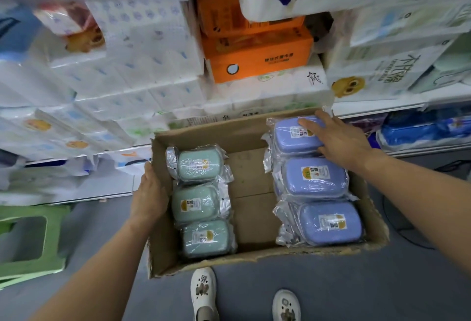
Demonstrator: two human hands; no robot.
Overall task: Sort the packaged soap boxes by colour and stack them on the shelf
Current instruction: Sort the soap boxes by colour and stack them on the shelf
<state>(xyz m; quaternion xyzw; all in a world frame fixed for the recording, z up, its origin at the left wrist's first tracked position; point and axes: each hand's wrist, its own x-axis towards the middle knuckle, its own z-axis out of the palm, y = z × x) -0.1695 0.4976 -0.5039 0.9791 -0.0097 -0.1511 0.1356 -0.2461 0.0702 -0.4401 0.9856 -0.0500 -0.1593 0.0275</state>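
Soap boxes are already sorted inside the cardboard carton [193, 139]: three green soap boxes [196, 202] in a column just right of the left hand [149, 197], and purple soap boxes [314, 176] in a column under and behind the right hand [339, 141]. None sits on the shelf [377, 108] beyond the right hand.

Right grip: fingers straight, resting flat on the farthest purple box [293, 133], holding nothing. Left grip: curled over the carton's left wall, holding it.

Risks, as judged: the plastic wrap looks slippery, so a flat-handed lift could let a box slide. The carton's near edge is torn; moving the carton by one wall may buckle it. Shelf space nearby appears crowded with tissue packs [122, 71].
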